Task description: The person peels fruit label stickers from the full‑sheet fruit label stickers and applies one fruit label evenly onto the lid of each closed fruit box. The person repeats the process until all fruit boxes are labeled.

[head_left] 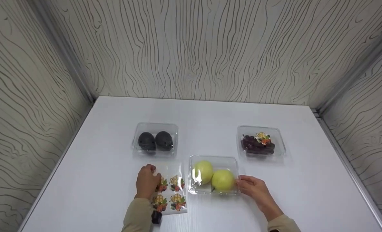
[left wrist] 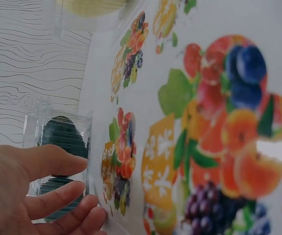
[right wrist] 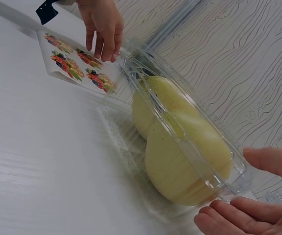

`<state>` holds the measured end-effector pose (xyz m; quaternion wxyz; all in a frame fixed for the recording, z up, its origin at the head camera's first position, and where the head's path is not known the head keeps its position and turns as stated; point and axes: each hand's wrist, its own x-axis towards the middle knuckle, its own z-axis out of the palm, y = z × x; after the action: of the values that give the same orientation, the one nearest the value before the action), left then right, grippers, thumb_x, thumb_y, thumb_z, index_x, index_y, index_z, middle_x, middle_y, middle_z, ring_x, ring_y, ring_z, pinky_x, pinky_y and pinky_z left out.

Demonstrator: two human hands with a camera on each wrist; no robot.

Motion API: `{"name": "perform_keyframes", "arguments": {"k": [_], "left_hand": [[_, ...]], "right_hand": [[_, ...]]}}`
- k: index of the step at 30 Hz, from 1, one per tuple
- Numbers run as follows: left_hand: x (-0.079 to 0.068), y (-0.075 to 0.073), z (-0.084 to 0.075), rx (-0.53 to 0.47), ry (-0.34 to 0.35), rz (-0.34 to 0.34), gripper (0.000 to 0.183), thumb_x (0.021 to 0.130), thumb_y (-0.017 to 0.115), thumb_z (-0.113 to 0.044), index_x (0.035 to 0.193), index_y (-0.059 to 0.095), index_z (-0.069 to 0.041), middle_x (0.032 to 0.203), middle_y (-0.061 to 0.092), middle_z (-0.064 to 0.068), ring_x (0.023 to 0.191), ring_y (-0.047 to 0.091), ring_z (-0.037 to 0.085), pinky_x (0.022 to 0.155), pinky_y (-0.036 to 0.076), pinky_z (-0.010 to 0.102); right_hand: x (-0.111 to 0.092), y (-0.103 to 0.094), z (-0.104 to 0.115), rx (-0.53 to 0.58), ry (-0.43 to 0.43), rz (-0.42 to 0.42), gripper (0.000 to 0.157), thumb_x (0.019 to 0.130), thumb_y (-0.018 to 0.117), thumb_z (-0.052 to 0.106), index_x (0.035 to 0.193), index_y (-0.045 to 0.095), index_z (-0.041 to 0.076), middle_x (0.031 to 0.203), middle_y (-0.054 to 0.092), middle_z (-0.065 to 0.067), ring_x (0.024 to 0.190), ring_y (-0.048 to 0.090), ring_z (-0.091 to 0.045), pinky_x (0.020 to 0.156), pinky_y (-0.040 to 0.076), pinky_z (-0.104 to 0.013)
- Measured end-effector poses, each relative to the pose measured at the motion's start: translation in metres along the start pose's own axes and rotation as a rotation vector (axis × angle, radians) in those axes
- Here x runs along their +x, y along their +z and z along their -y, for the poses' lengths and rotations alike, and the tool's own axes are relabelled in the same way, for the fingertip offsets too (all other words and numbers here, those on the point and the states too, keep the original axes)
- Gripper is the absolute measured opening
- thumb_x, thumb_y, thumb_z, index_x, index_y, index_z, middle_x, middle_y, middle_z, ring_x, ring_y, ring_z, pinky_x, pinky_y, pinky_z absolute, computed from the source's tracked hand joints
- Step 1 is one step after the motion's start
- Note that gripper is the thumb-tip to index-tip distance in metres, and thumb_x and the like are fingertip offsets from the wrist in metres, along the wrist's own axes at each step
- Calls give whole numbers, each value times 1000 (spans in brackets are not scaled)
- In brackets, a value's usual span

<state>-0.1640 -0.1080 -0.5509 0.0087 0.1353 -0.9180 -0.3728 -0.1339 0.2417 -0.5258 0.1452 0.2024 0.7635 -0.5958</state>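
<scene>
Left hand: the fingers of the left hand are loosely bent, thumb apart, at the near-side edge of the sticker sheet; contact is hard to tell.
Right hand: the right hand has thumb and fingers spread at the end of the middle box; no firm hold shows.
Yellow-green fruits: two yellow-green fruits in that box, between the hands, just beside the right.
Dark fruits: two dark fruits in a clear box beyond the left hand.
Grapes: grapes in a stickered box beyond the right hand.
</scene>
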Motion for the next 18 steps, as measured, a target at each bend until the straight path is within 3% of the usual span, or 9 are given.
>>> {"name": "perform_keyframes", "arguments": {"k": [9,18], "left_hand": [[-1,4,-2,11,-55,16,49,78,76,-19,113,59,11,107,59,26,101,58,37,85,53,49],[1,9,-4,79,-67,6,54,73,81,-21,106,56,13,101,57,26,95,56,36,82,53,48]], "right_hand": [[-1,-2,-2,3,-38,7,54,88,69,22,129,53,-10,114,70,-16,95,69,-13,87,58,-31],[-1,-3,-3,-22,-25,12,56,87,70,22,130,52,-9,115,70,-16,96,70,-12,88,58,-31]]}}
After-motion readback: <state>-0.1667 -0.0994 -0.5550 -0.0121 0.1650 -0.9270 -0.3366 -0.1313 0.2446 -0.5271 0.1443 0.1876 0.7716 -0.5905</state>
